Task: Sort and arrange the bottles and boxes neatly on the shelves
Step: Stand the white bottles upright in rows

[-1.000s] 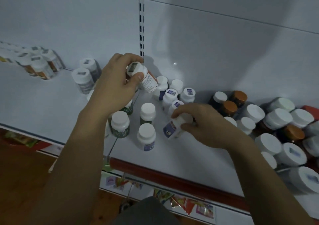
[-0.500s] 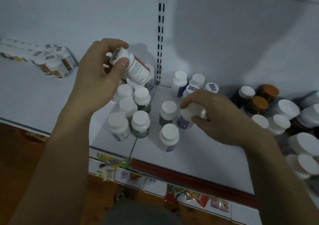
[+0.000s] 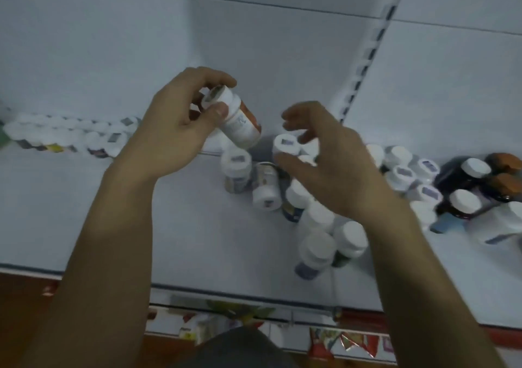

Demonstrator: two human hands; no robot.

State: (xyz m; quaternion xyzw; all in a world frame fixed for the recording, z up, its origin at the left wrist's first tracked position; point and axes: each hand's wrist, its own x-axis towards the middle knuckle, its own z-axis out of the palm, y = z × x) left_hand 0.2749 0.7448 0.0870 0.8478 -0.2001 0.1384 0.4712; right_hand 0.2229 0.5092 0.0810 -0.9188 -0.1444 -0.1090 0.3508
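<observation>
**Tilted bottle in the left hand, lined-up row off to the shelf's back-left**

Both hands are up over the white shelf [image 3: 135,215], each holding 1 bottle. The left hand [image 3: 178,130] grips an orange-labelled bottle [image 3: 240,122] by its cap end, with the thumb pressed on the cap's rim and the fingers curled over the top. The bottle is lifted clear of the shelf and well tilted. Its long axis runs from the cap, which points up and towards the back-left, down to the base, which points at the loose cluster [image 3: 319,226] standing right of the shelf's middle.

The right hand [image 3: 339,170] has its thumb and curled fingers round a white-capped bottle [image 3: 285,145]. Only the stickered cap shows, so its axis cannot be told.

A row of bottles [image 3: 70,139] lines the back edge towards the left corner, well apart from the cluster. The left hand is the nearer of the 2 to that row.

If the orange-labelled bottle belongs there, the move seems to call for a carry leftwards along the back edge, turning the base down so it lands upright. Motion blur hides the row's labels, so a match cannot be confirmed.
</observation>
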